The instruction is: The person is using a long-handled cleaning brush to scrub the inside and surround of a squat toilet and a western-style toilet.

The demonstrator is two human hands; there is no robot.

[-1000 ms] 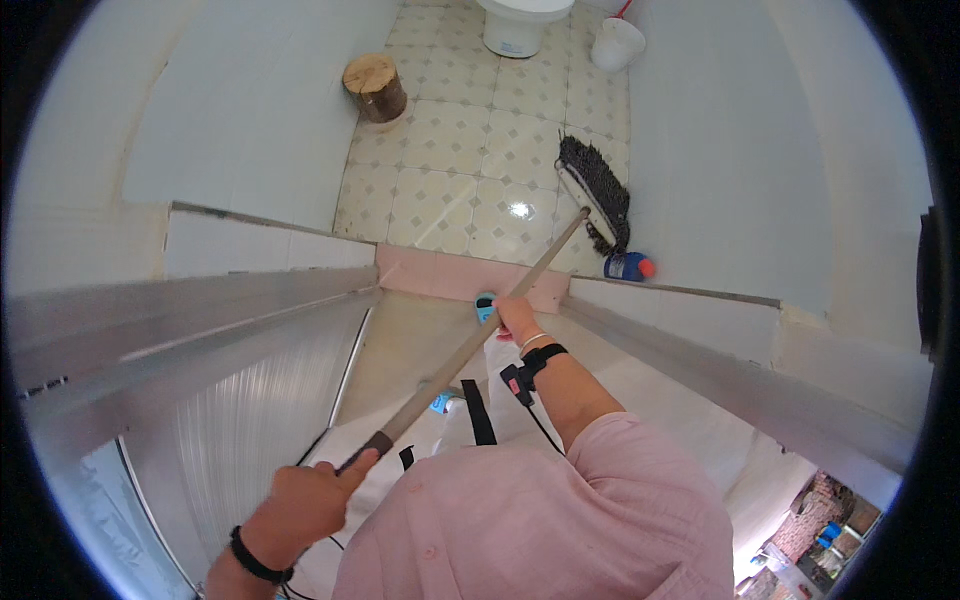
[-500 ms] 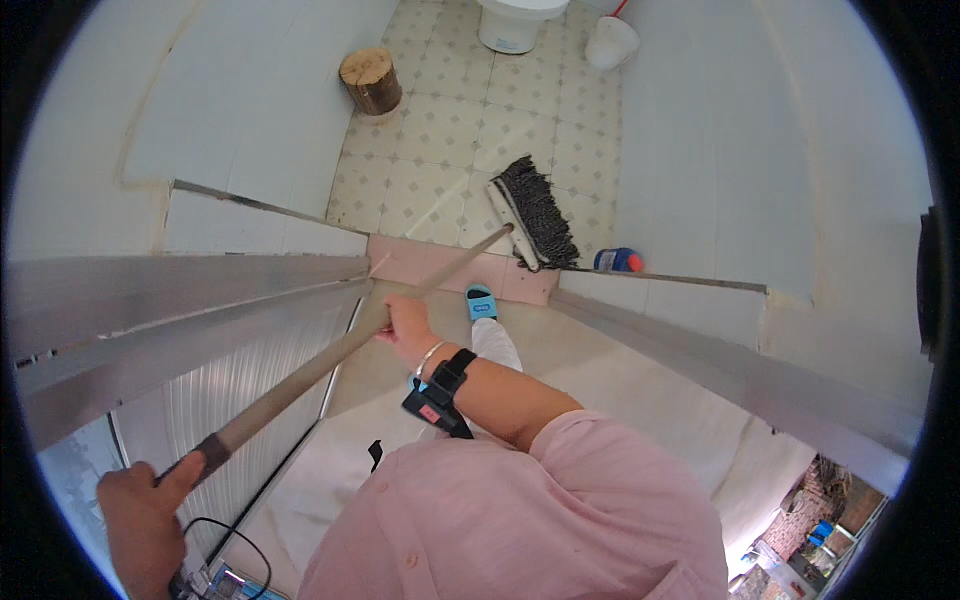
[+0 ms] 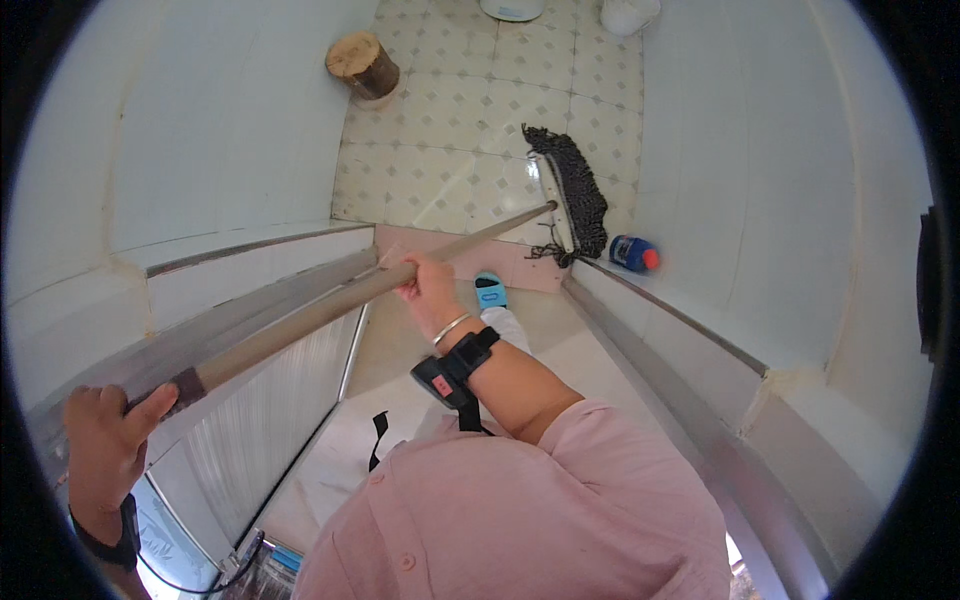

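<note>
A long-handled mop (image 3: pixel 330 308) slants across the doorway, its dark grey string head (image 3: pixel 580 195) on the patterned tile floor beside the right wall. Around the top end of the pole, at the far left, my left hand (image 3: pixel 108 435) is closed. Farther down the pole, near the middle, my right hand (image 3: pixel 430 287) grips it; a bracelet and a black strapped device are on that wrist. Loose strands of the mop head lie over the pink threshold (image 3: pixel 500 262). Just right of the head is a blue bottle (image 3: pixel 630 253) with a red cap.
A wood log stump (image 3: pixel 362 65) stands by the left wall. At the back are the base of a white toilet (image 3: pixel 512 8) and a white bucket (image 3: pixel 630 14). Door frame rails flank me on both sides. A blue slipper (image 3: pixel 490 291) on my foot is near the threshold.
The mop head has shifted right, toward the wall and the bottle, and turned more lengthwise. My left hand has moved up and left; my right hand has moved slightly right and forward.
</note>
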